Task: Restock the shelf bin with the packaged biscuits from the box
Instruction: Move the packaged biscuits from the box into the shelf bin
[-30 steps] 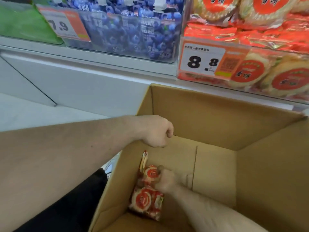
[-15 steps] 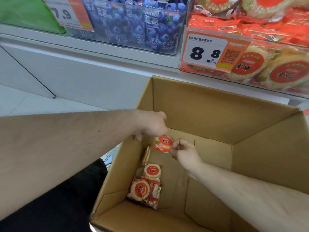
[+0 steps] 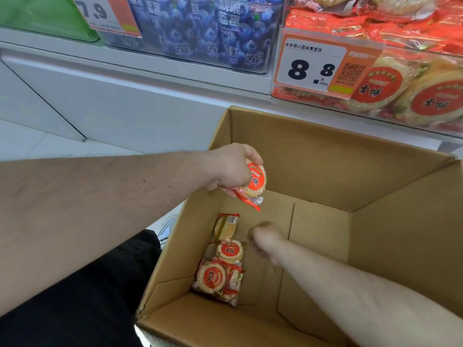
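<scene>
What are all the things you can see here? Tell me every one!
cardboard box: one, brown, open, below the shelf
biscuit packs in the box: about four, red and cream, along its left wall
held biscuit pack: one, red and cream, above the box
shelf bin: one, clear, full of red biscuit packs, top right
price tag 8.8: one, white and orange, on the bin front
blueberry packs: several, blue, shelf middle
price tag 7.9: one, white and orange, top left
green pack: one, far left shelf
left hand: grips the held pack
right hand: blurred, low inside the box
</scene>
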`<action>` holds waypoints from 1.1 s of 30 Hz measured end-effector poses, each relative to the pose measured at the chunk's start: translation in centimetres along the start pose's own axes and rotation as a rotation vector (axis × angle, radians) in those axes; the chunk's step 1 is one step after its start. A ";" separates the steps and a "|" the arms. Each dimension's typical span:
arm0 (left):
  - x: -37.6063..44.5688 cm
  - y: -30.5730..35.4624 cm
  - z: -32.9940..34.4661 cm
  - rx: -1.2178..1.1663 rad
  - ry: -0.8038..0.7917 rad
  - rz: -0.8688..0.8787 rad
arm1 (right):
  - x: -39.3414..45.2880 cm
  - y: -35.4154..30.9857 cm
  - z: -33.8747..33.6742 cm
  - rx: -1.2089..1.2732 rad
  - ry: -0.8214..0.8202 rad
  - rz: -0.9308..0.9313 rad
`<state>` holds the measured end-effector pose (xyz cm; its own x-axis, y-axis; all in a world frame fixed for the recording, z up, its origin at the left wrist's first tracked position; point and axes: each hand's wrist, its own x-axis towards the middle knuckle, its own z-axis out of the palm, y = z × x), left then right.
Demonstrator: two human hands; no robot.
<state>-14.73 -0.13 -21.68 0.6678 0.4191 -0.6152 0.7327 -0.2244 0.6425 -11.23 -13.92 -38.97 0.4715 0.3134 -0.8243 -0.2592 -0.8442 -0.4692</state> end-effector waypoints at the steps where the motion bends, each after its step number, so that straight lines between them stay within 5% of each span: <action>1: 0.1 0.0 0.0 0.007 -0.011 0.004 | 0.4 0.6 1.0 -0.076 -0.042 0.043; 6: 0.5 -0.5 0.0 0.049 -0.024 0.009 | 1.3 1.9 4.6 -0.181 -0.197 0.132; 13: 0.6 -0.7 -0.1 0.057 -0.046 0.013 | 1.7 2.7 3.1 -0.122 -0.171 0.129; 20: 0.0 0.6 -0.2 0.009 0.010 0.145 | -0.7 0.7 -6.3 -0.239 -0.130 0.040; 33: -3.4 3.7 -0.5 -0.107 0.001 0.468 | -15.9 -2.8 -21.5 0.164 -0.211 -0.199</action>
<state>-14.34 -1.95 -16.97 0.9224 0.2958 -0.2485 0.3361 -0.2970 0.8938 0.17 -25.90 -17.76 0.3462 0.5627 -0.7507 -0.3200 -0.6813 -0.6583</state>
